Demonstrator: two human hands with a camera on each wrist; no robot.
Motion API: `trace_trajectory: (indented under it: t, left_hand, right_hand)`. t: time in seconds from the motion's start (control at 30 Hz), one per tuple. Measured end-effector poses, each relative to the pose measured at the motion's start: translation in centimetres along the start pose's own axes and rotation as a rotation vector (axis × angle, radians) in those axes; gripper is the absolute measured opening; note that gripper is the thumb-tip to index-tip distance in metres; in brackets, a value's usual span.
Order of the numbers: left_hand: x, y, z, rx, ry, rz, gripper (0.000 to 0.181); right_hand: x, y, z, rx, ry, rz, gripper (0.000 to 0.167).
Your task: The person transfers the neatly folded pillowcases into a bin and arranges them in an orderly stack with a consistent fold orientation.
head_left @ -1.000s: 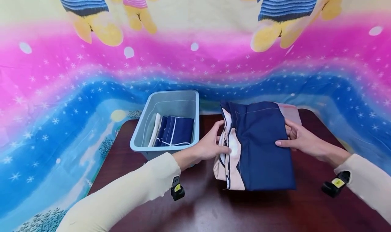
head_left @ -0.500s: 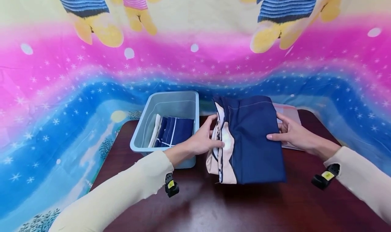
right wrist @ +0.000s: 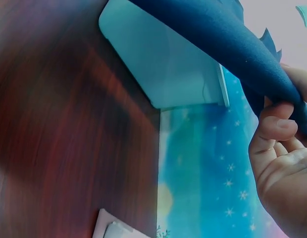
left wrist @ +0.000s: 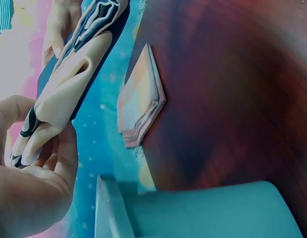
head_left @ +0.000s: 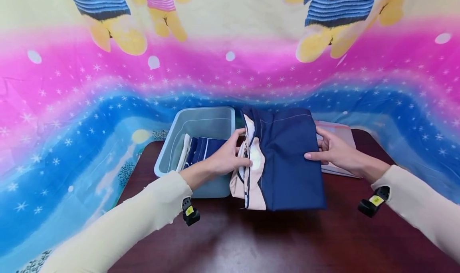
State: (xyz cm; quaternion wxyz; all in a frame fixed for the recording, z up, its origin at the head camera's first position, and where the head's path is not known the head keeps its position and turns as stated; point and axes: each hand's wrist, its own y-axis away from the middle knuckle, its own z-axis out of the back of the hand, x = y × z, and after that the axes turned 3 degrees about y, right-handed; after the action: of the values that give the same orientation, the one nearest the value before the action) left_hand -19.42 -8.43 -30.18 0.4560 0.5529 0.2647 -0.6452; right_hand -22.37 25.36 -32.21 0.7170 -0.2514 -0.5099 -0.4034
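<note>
We held the cloth (head_left: 291,161) up just right of the bin (head_left: 205,123), our left hand (head_left: 226,156) pinching its layered edge and our right hand (head_left: 334,150) the opposite one, but its loose folds could slide apart if either grip slackened.

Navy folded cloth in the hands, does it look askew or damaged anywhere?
No tear shows. The folded cloth looks slightly untidy: at its edge by the left hand, pale layers bulge unevenly, whereas the edge by the right hand looks smooth.
</note>
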Motion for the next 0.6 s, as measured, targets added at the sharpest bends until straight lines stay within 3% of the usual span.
trace_trajectory:
  t: [0.6]
  left_hand:
    - [-0.8,1.4,3.9,0.006,-0.067,0.018,0.094]
  right_hand:
    - [2.1,-2.8,-1.6,0.003,-0.002,0.009,0.090]
